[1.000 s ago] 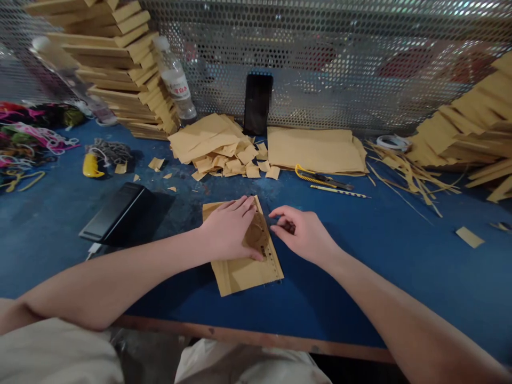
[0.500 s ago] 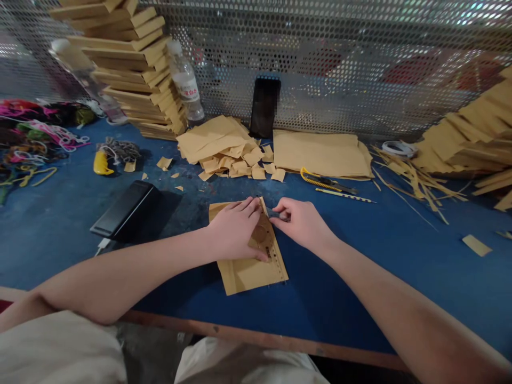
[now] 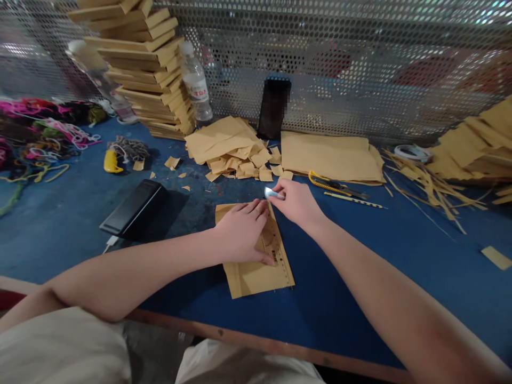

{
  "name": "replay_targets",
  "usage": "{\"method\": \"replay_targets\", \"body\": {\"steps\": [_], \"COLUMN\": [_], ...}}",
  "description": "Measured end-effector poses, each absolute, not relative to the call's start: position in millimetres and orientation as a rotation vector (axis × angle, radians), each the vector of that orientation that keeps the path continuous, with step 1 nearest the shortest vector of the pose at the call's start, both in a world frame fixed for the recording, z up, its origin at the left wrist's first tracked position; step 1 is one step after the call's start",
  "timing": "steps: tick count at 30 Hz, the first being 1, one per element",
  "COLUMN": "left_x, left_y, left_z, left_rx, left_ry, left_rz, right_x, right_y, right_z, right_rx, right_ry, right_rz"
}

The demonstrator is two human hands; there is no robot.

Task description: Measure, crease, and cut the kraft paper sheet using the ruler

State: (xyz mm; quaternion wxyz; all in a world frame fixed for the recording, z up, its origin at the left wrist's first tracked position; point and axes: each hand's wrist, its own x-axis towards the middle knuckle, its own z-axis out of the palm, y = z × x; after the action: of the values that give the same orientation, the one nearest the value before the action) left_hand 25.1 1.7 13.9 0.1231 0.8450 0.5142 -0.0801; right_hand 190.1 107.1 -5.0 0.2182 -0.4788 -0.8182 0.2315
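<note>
My left hand [image 3: 242, 232] lies flat, fingers stretched out, over a clear plastic ruler template [image 3: 277, 244]. Beneath that template rests a folded piece of brown kraft paper [image 3: 254, 280], with the template's holes and markings showing near the paper's right edge. At the far right corner of the paper, my right hand [image 3: 299, 204] is closed around a small silvery blade [image 3: 273, 193]. The blade's bright tip points left, close to the left fingertips; its other end is hidden in my fingers. Whether the tip touches the paper I cannot tell.
Beyond the hands lie brown paper scraps [image 3: 244, 168], stacked sheets [image 3: 328, 154], a yellow utility knife [image 3: 332, 184] and a pencil [image 3: 354, 200]. A black device [image 3: 134, 208] sits left. A phone [image 3: 274, 109], bottle [image 3: 197, 88] and tall paper stack [image 3: 148, 69] stand by the perforated metal screen [image 3: 340, 69].
My right hand has moved away from me along the paper's right edge, and more of the blade shows. The left hand stays pressed on the template. The whole view has shifted slightly.
</note>
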Motion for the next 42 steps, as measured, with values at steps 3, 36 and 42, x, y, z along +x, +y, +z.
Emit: {"method": "replay_targets", "body": {"steps": [3, 36, 42], "left_x": [25, 25, 25], "left_y": [2, 1, 2], "left_z": [14, 13, 12], "left_rx": [2.465, 2.518, 2.519], "left_ry": [1.499, 1.509, 1.513], "left_rz": [-0.231, -0.2, -0.182], "right_x": [186, 213, 213], "right_y": [115, 80, 85], "right_z": [-10, -9, -14], "right_rx": [-1.351, -0.856, -0.795], "right_ry": [-2.225, -2.861, -2.877], "right_rz": [0.609, -0.311, -0.419]}}
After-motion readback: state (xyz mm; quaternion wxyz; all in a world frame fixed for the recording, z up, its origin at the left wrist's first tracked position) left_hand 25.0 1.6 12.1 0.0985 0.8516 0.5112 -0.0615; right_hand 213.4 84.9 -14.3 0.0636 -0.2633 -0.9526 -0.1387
